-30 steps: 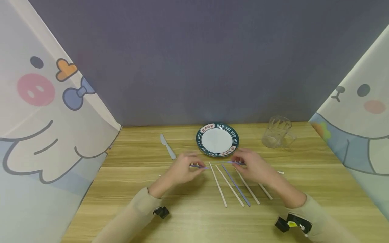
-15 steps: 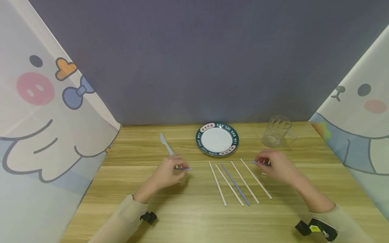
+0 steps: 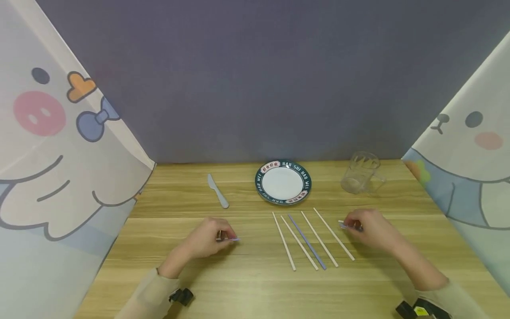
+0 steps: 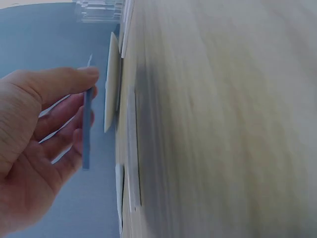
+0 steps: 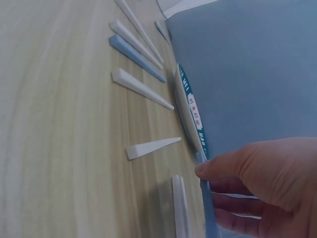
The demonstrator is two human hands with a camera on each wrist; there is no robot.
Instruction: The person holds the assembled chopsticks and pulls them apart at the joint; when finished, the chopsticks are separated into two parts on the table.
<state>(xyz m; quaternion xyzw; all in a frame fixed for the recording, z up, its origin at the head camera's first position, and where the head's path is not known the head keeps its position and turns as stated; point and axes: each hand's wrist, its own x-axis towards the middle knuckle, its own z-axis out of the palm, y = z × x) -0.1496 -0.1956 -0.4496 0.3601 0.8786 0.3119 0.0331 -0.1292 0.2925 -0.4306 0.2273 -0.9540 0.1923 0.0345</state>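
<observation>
The surface (image 3: 255,294) bears a plate (image 3: 259,184) beyond and between the left hand (image 3: 209,237) and right hand (image 3: 368,228). The left pinches a blue chopstick (image 4: 86,136), the right another blue chopstick (image 5: 207,201) just above a white chopstick (image 5: 177,208); a loosened right-hand pinch could drop one onto the other, knocking both askew.

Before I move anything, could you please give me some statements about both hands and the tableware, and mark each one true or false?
1. The left hand pinches a purple chopstick. True.
2. The right hand pinches a white chopstick. False: the right hand pinches a second purple chopstick.
3. The clear mug stands on the plate. False: the clear mug is on the table, right of the green-rimmed plate.
4. The knife lies left of the plate. True.
5. Between the hands lie four white chopsticks and one purple. True.
</observation>
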